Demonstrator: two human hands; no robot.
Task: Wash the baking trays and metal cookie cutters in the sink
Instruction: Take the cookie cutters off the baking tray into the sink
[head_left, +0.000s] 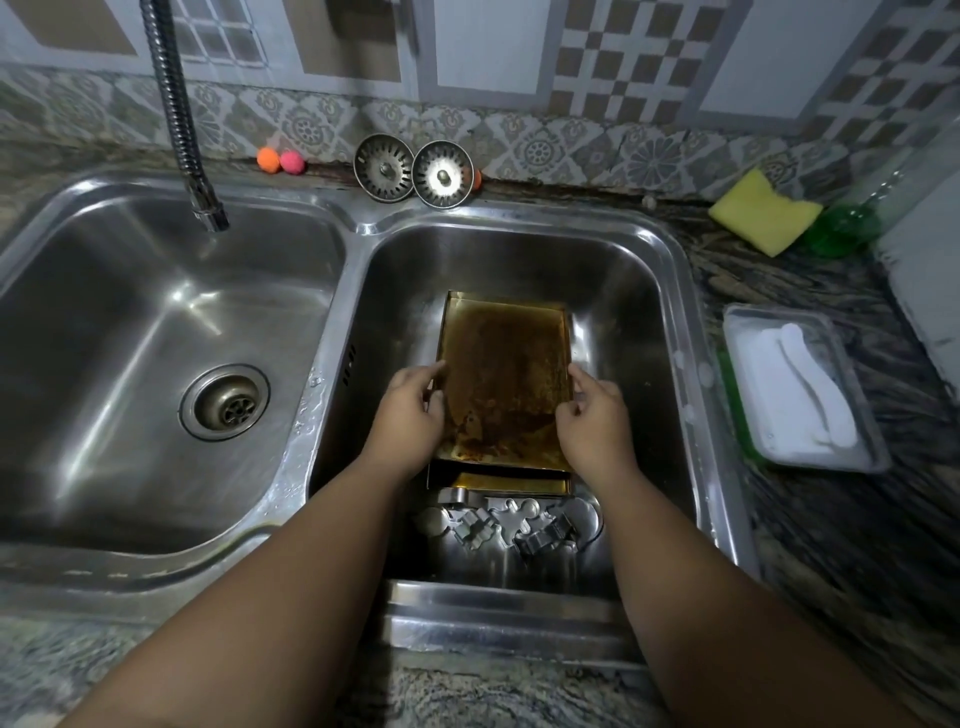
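Left hand (410, 415) and right hand (592, 421) are clamped on the opposite long rims of the stained baking tray (506, 374), whose long axis runs away from the person. It is held in the right basin (634, 291), partly over a second tray (511, 483); cookie cutters (511, 522) lie nearer the person.

No text, label, brand or number can be read anywhere in view. Green bottle (844, 228) at the right end of the worktop (909, 519) is too blurred to tell if it has a label. Baking tray (506, 384) in the sink shows only brown stains, no legible stamp.
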